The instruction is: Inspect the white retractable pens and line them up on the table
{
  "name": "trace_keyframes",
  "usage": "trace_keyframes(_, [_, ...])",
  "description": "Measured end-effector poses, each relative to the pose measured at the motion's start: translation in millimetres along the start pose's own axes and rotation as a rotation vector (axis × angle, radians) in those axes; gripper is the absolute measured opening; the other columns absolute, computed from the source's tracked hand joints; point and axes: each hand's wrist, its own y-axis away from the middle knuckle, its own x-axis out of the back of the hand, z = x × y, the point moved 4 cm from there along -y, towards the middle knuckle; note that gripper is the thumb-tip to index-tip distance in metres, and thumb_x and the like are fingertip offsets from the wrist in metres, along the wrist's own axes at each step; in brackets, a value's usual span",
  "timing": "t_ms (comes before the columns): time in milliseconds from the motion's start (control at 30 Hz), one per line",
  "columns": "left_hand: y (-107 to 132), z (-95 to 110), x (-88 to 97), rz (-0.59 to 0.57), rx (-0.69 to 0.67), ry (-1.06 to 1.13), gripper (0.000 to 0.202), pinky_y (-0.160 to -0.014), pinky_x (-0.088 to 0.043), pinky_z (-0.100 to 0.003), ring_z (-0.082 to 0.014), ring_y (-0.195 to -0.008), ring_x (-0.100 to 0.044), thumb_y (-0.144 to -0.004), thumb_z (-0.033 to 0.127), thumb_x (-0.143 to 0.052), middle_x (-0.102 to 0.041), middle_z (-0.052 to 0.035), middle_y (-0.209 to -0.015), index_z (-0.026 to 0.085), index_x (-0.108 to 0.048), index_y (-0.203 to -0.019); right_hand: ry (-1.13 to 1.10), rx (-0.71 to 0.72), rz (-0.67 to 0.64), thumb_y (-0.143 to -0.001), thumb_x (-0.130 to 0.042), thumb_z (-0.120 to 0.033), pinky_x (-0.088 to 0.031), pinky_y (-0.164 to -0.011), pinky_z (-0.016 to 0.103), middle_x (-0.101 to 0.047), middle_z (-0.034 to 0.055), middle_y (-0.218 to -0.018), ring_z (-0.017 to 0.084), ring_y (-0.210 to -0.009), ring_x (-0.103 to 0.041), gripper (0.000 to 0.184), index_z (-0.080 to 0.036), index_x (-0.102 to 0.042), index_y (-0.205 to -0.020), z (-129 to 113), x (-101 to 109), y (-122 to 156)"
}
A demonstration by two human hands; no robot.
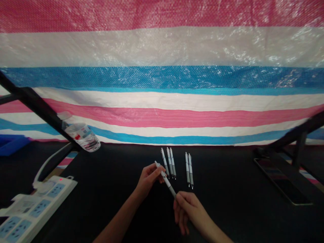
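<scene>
A white pen (165,179) lies slanted between both my hands above a black table (227,202). My left hand (149,179) pinches its upper end with closed fingers. My right hand (186,209) grips the lower tip end, fingers curled. Just behind, three white pens (169,162) lie side by side on the table, and two more pens (189,169) lie together a little to the right.
A white power strip (30,209) with a cable sits at the front left. A plastic water bottle (81,135) lies by a black frame bar. A phone (282,180) lies at the right. A striped tarp (162,84) hangs behind the table.
</scene>
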Motion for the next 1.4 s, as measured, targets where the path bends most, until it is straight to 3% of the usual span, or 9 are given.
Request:
trace_keyframes(133, [0.1,0.2,-3.0,-0.067,0.0,0.054,0.033,-0.056,-0.045,-0.024,-0.0133,-0.058,-0.057,-0.079,0.045,-0.077,-0.067,-0.0056,-0.069,0.012,-0.072,-0.078,-0.163,-0.077,-0.073,-0.077,-0.059,-0.073,-0.022,-0.03,0.015,-0.06,-0.0005,-0.049,0.008,-0.028,-0.047,0.056,-0.018,-0.05,-0.078,7.0,0.7,0.5])
trace_keyframes(267, [1.6,-0.9,-6.6,-0.086,-0.013,0.099,0.033,-0.063,-0.05,-0.027,-0.0164,-0.067,-0.062,-0.083,0.046,-0.074,-0.066,-0.0059,-0.075,0.013,-0.071,-0.08,-0.197,-0.06,-0.055,-0.078,-0.06,-0.071,-0.019,-0.029,0.015,-0.059,-0.0006,-0.048,0.008,-0.027,-0.044,0.054,-0.018,-0.05,-0.077,6.9,2.2,-1.6])
trace_keyframes(400, [5.3,-2.4,-12.2,-0.138,-0.036,0.089,0.032,-0.072,-0.056,-0.035,-0.0231,-0.079,-0.07,-0.084,0.043,-0.074,-0.067,-0.0065,-0.086,0.016,-0.07,-0.102,-0.05,0.032,0.002,-0.079,-0.052,-0.079,-0.024,-0.03,0.016,-0.06,0.0001,-0.051,0.009,-0.03,-0.05,0.063,-0.016,-0.054,-0.08,-1.4,1.3,-2.5])
trace_keyframes(533, [5.9,-0.9,-9.3,-0.086,-0.062,0.01,0.036,-0.068,-0.057,-0.031,-0.0195,-0.071,-0.07,-0.083,0.037,-0.075,-0.065,-0.0034,-0.082,0.015,-0.068,-0.112,0.186,0.138,0.098,-0.084,-0.048,-0.077,-0.024,-0.032,0.016,-0.06,-0.0015,-0.055,0.007,-0.033,-0.048,0.064,-0.014,-0.059,-0.089,-10.1,0.6,1.0])
trace_keyframes(700, [3.8,5.3,-5.3,0.0,-0.076,-0.039,0.069,-0.059,-0.057,-0.029,-0.0156,-0.059,-0.068,-0.082,0.031,-0.076,-0.065,0.0019,-0.079,0.022,-0.041,-0.142,0.246,0.162,0.117,-0.087,-0.048,-0.074,-0.025,-0.033,0.016,-0.061,-0.0021,-0.058,0.007,-0.034,-0.048,0.063,-0.013,-0.058,-0.101,-13.1,0.6,3.3])
trace_keyframes(967, [4.2,2.2,-7.5,-0.023,-0.068,-0.065,0.05,-0.057,-0.06,-0.029,-0.0167,-0.059,-0.072,-0.082,0.03,-0.074,-0.064,0.0053,-0.078,0.025,-0.046,-0.122,0.226,0.174,0.106,-0.086,-0.052,-0.071,-0.026,-0.033,0.015,-0.061,-0.0029,-0.058,0.007,-0.034,-0.048,0.059,-0.014,-0.057,-0.1,-15.3,1.3,1.7])
trace_keyframes(1167, [2.2,3.1,-3.7,0.035,-0.071,-0.063,0.057,-0.055,-0.059,-0.026,-0.0139,-0.059,-0.07,-0.082,0.03,-0.074,-0.065,0.0055,-0.079,0.025,-0.041,-0.128,0.215,0.168,0.104,-0.084,-0.054,-0.07,-0.027,-0.033,0.015,-0.061,-0.0032,-0.058,0.007,-0.034,-0.048,0.058,-0.015,-0.057,-0.101,-15.6,1.1,1.3])
trace_keyframes(1400, [1.6,3.6,-1.9,0.054,-0.076,-0.066,0.054,-0.054,-0.06,-0.028,-0.0164,-0.058,-0.071,-0.079,0.031,-0.076,-0.064,0.0059,-0.076,0.024,-0.044,-0.122,0.216,0.168,0.105,-0.085,-0.056,-0.066,-0.026,-0.033,0.015,-0.06,-0.004,-0.058,0.006,-0.033,-0.047,0.053,-0.016,-0.057,-0.1,-14.2,1.7,1.2])
